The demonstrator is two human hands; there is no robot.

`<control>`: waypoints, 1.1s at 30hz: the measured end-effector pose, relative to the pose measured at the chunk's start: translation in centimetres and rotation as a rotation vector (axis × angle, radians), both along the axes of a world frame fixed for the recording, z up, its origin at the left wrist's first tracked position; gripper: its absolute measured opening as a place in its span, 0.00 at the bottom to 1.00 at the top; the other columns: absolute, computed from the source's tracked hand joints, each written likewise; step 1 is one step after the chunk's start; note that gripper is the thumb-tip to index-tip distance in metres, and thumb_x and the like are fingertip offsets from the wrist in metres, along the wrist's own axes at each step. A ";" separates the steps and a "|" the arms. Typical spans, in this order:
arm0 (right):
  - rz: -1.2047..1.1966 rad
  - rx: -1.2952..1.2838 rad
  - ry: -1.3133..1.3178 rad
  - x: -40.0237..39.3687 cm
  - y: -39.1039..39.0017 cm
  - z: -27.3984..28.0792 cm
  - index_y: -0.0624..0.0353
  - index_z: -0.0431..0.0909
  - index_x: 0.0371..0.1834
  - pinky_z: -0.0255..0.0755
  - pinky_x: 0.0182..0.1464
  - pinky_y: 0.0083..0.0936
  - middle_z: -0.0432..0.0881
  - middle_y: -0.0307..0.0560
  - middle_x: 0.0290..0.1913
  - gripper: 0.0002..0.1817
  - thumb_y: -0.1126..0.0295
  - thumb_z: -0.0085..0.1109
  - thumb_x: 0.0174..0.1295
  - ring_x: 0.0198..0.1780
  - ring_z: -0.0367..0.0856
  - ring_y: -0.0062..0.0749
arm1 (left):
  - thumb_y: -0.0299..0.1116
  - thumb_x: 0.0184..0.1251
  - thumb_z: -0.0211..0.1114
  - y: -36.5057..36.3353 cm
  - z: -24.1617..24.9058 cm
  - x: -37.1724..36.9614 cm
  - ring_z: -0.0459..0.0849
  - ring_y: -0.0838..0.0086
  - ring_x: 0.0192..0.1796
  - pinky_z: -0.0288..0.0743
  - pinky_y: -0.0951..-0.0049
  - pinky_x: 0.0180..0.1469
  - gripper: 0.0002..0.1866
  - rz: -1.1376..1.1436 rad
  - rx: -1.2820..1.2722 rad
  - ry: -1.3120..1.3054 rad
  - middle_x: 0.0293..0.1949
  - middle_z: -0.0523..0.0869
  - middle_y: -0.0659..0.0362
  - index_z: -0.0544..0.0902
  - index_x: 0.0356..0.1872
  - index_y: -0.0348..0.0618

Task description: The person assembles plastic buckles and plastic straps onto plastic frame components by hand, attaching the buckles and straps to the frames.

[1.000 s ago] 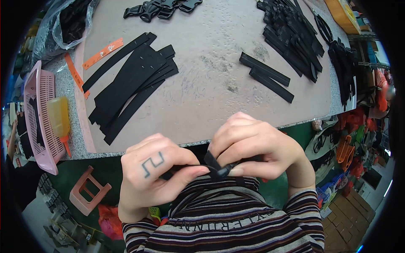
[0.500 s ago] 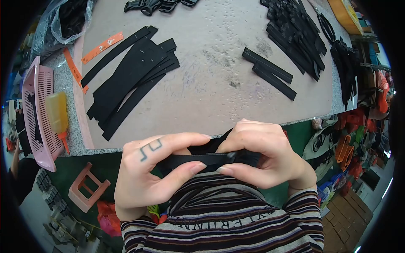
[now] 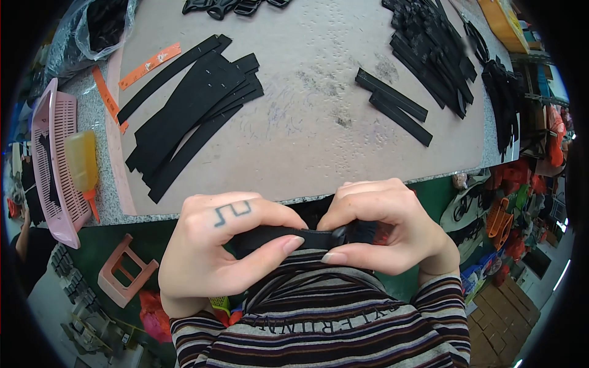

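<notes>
Two sets of fingers (image 3: 279, 214), left hand (image 3: 211, 251) and right hand (image 3: 405, 227), pinching black strap (image 3: 313, 239), shirt lettering (image 3: 319, 325) partly legible

The left grip (image 3: 211, 248) partly hides the black strap (image 3: 315, 238)

Matt cloth strap (image 3: 316, 238), glossy plastic buckles (image 3: 246, 7)

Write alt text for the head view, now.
A person's left hand and right hand hold a black strap by the near edge of a table. Black strips, orange strips and buckles lie on it.
</notes>
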State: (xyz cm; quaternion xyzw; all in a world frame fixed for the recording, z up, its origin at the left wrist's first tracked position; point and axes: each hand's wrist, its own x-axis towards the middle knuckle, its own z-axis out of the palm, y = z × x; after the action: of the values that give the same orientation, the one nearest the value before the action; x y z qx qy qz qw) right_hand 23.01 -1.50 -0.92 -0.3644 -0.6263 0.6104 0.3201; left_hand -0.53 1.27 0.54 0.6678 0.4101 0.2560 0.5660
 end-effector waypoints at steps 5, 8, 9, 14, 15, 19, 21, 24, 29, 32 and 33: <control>0.046 -0.111 0.019 0.0 0.1 0.0 0.65 0.84 0.41 0.74 0.35 0.25 0.85 0.48 0.33 0.11 0.71 0.73 0.60 0.32 0.83 0.33 | 0.25 0.50 0.73 0.8 -0.3 0.1 0.80 0.79 0.21 0.66 0.81 0.24 0.05 -0.115 -0.132 -0.064 0.20 0.84 0.58 0.86 0.25 0.36; 0.027 -0.159 0.075 0.0 0.0 -0.6 0.65 0.85 0.41 0.74 0.36 0.25 0.86 0.49 0.33 0.11 0.70 0.72 0.60 0.32 0.84 0.31 | 0.27 0.51 0.73 0.9 -1.1 0.3 0.77 0.80 0.20 0.62 0.80 0.22 0.07 -0.172 -0.128 -0.097 0.18 0.81 0.61 0.84 0.23 0.37; 0.041 -0.186 0.074 0.0 0.0 -0.6 0.65 0.85 0.41 0.74 0.36 0.25 0.86 0.49 0.32 0.11 0.70 0.72 0.61 0.32 0.84 0.31 | 0.28 0.52 0.73 0.8 -1.6 0.4 0.76 0.80 0.19 0.62 0.80 0.21 0.08 -0.175 -0.111 -0.120 0.18 0.80 0.61 0.83 0.22 0.37; 0.065 -0.195 0.131 1.0 -0.1 -1.4 0.66 0.85 0.41 0.76 0.37 0.28 0.87 0.51 0.32 0.13 0.66 0.71 0.62 0.33 0.85 0.33 | 0.28 0.50 0.74 0.0 -4.0 1.3 0.78 0.77 0.19 0.68 0.78 0.24 0.06 -0.149 -0.050 -0.219 0.18 0.81 0.60 0.85 0.24 0.38; 0.088 -0.198 0.100 1.4 0.0 -1.2 0.66 0.85 0.41 0.76 0.37 0.28 0.87 0.51 0.31 0.14 0.64 0.71 0.62 0.33 0.85 0.34 | 0.28 0.50 0.74 0.3 -3.5 1.2 0.80 0.78 0.19 0.69 0.79 0.25 0.06 -0.204 -0.106 -0.176 0.18 0.83 0.60 0.86 0.25 0.37; 0.133 -0.216 0.107 1.9 0.2 -0.9 0.68 0.84 0.41 0.73 0.29 0.25 0.86 0.47 0.27 0.17 0.61 0.69 0.66 0.25 0.82 0.26 | 0.28 0.51 0.73 -0.3 -3.4 1.4 0.77 0.79 0.16 0.65 0.80 0.21 0.07 -0.202 -0.078 -0.126 0.14 0.79 0.60 0.83 0.21 0.36; 0.125 -0.357 0.179 2.7 -0.1 -1.6 0.67 0.84 0.43 0.71 0.25 0.21 0.86 0.44 0.27 0.16 0.61 0.66 0.68 0.22 0.80 0.22 | 0.28 0.53 0.72 -0.1 -5.2 2.1 0.77 0.79 0.15 0.65 0.80 0.20 0.09 -0.160 -0.087 -0.228 0.12 0.78 0.60 0.82 0.20 0.36; 0.085 -0.546 0.127 4.0 0.4 -0.7 0.67 0.83 0.44 0.69 0.22 0.19 0.86 0.43 0.26 0.13 0.65 0.62 0.71 0.20 0.79 0.22 | 0.29 0.57 0.71 -0.3 -6.0 3.1 0.80 0.77 0.20 0.70 0.79 0.25 0.07 -0.057 -0.089 -0.237 0.16 0.80 0.60 0.83 0.27 0.36; -0.622 0.457 -0.736 10.9 -0.4 5.9 0.64 0.85 0.42 0.76 0.33 0.25 0.86 0.50 0.30 0.08 0.72 0.67 0.62 0.30 0.87 0.32 | 0.29 0.62 0.69 -1.6 -5.0 2.5 0.86 0.73 0.40 0.80 0.73 0.46 0.24 0.152 0.061 -0.056 0.36 0.87 0.56 0.80 0.60 0.37; -1.012 0.471 -0.934 20.1 3.1 7.8 0.66 0.85 0.42 0.76 0.35 0.23 0.87 0.51 0.31 0.09 0.71 0.67 0.64 0.30 0.85 0.30 | 0.23 0.62 0.67 -1.7 -6.2 0.8 0.83 0.76 0.36 0.76 0.76 0.39 0.25 0.137 0.138 0.059 0.36 0.86 0.57 0.78 0.63 0.39; -1.039 0.649 -0.980 24.1 4.8 6.8 0.65 0.86 0.42 0.77 0.40 0.26 0.87 0.52 0.34 0.10 0.69 0.67 0.64 0.35 0.86 0.34 | 0.22 0.62 0.67 -1.7 -6.2 0.9 0.82 0.77 0.34 0.75 0.77 0.37 0.24 0.129 0.131 0.074 0.36 0.86 0.57 0.79 0.61 0.39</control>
State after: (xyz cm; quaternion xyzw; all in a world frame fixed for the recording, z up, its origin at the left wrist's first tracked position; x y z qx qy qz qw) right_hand 47.09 3.32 5.87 -0.7268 -0.5925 -0.0615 0.3421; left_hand 0.41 -0.42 -5.66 0.6847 0.4553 0.2932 0.4878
